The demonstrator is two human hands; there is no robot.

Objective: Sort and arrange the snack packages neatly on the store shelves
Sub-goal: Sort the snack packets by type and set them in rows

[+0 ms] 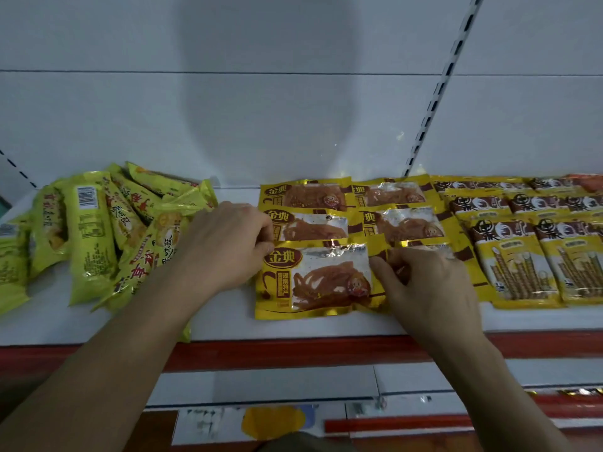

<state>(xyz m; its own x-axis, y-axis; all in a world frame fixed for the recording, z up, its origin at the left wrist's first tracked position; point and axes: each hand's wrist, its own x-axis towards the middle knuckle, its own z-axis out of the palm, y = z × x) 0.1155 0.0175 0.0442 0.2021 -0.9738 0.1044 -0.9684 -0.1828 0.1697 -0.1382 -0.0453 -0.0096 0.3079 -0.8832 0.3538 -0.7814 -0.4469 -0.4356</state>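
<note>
Gold packet [318, 278], brown strips showing, pinched by left hand [225, 246] and right hand [424, 282].

Gold packs [321, 278] with clear windows are lying flat in two overlapping columns mid-shelf. Lime bags [94, 236] are sprawling in a heap at left. Yellow stick packs [515, 262] are lying in rows at right.
</note>
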